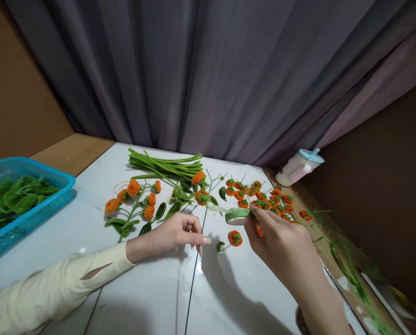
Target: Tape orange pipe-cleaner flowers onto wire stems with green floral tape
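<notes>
My left hand (pixel 180 232) is closed in a pinch at a thin dark wire stem (pixel 191 298), near the middle of the white tabletop. Above my fingertips, an orange fuzzy flower (pixel 201 197) and green leaves cluster at the stem's upper part. My right hand (pixel 281 246) grips a roll of light green tape (pixel 237 215) between thumb and fingers. From the roll, a tape strip (pixel 217 209) stretches left to the stem. Between the hands lies a loose orange flower (pixel 235 238) with a green centre. Left of them rests a flower branch (pixel 134 204) with several orange blooms and green leaves.
A blue basket (pixel 66 184) of green leaves stands at the left. Green fuzzy stems (pixel 166 165) lie at the back, and several small orange flowers (pixel 260 193) at the right. Near the curtain stands a lidded cup (pixel 297 170). Green scraps (pixel 351 270) lie on the right.
</notes>
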